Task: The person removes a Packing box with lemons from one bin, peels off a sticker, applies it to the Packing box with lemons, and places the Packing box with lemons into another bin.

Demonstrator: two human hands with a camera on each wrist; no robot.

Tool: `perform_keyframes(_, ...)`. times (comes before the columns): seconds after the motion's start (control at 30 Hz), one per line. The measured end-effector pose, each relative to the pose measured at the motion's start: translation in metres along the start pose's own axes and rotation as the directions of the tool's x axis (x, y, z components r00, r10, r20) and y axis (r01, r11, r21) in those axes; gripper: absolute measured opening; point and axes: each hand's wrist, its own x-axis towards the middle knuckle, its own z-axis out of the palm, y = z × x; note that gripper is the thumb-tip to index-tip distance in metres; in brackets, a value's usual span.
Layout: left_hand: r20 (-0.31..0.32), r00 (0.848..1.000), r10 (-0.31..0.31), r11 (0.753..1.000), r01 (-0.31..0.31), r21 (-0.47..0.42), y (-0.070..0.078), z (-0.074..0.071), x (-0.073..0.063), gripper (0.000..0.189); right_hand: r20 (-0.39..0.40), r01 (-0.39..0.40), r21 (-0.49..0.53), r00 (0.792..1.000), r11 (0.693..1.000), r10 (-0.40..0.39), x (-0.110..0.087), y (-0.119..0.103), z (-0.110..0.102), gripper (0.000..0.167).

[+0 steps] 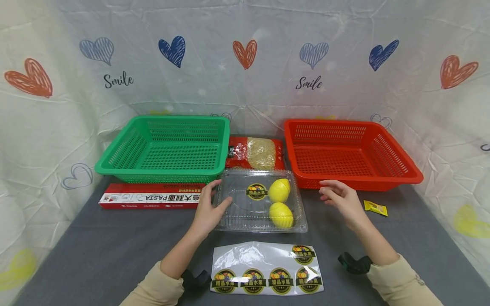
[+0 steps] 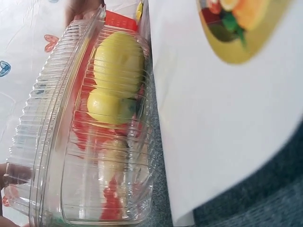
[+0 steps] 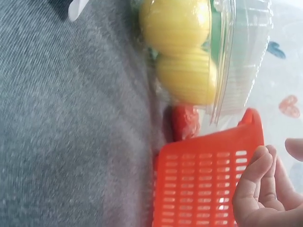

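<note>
A clear plastic clamshell box lies closed on the grey table, with two yellow lemons at its right side. A round black and gold fruit label sits on its lid. My left hand rests at the box's left edge, its thumb over the lid and its fingers by the far left corner. Through the lid, the left wrist view shows part of that hand. My right hand hovers right of the box, before the red basket, fingers loosely bent and holding nothing.
A sheet of round labels lies in front of the box. Behind stand a green basket and a red and clear food bag. At left is a pasta box; a small yellow packet lies at right.
</note>
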Motion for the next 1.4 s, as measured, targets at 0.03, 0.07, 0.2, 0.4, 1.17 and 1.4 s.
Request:
perform_keyframes(0.03, 0.008, 1.0, -0.011, 1.0, 0.011, -0.014, 0.0, 0.0, 0.0, 0.055, -0.003, -0.008, 0.002, 1.0, 1.0, 0.008, 0.0, 0.001, -0.001, 0.044)
perform_keyframes(0.07, 0.017, 1.0, -0.018, 1.0, 0.019, -0.025, -0.001, 0.0, 0.0, 0.057, -0.006, -0.019, 0.004, 1.0, 1.0, 0.019, 0.0, 0.001, -0.003, 0.044)
perform_keyframes(0.2, 0.048, 0.998, -0.029, 0.997, 0.032, -0.063, -0.002, 0.001, 0.001, 0.061, -0.01, -0.064, 0.017, 0.998, 0.998, 0.064, 0.0, 0.003, -0.008, 0.049)
perform_keyframes(0.4, 0.075, 0.997, -0.015, 0.995, 0.022, -0.1, -0.002, 0.001, 0.0, 0.066, 0.039, -0.147, 0.129, 0.989, 0.981, 0.143, 0.002, 0.007, -0.017, 0.055)
perform_keyframes(1.17, 0.12, 0.993, -0.01, 0.981, 0.033, -0.192, -0.007, 0.0, 0.002, 0.064, 0.109, -0.227, 0.605, 0.973, 0.763, 0.203, 0.007, 0.015, -0.049, 0.014)
perform_keyframes(1.4, 0.096, 0.995, -0.014, 0.972, 0.036, -0.23, -0.005, 0.001, 0.001, 0.062, 0.139, -0.226, 0.686, 0.974, 0.692, 0.18, 0.008, 0.017, -0.052, 0.01)
